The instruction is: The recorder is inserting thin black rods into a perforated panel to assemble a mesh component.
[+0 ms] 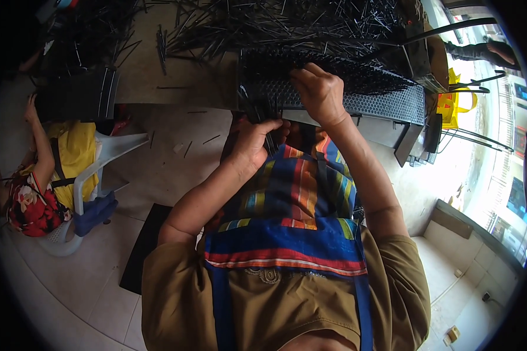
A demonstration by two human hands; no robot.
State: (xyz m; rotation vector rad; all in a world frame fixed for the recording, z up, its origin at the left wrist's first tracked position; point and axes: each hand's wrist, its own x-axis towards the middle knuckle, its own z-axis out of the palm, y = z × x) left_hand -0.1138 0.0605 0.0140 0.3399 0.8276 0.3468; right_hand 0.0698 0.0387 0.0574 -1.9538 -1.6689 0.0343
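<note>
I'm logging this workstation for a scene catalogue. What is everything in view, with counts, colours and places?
perforated rack: one, dark grey, at the table edge ahead, many thin rods standing in it
loose rods: too many to count, black, piled on the table beyond the rack
bundle of rods: count unclear, black, in the left hand
plastic chair: one, white, left
seated person: one, yellow and floral clothing, on that chair
floor mat: one, black, lower left
striped apron: one, blue, orange, green, on the person's lap
left hand: gripping the bundle
right hand: on the rack's rods
</note>
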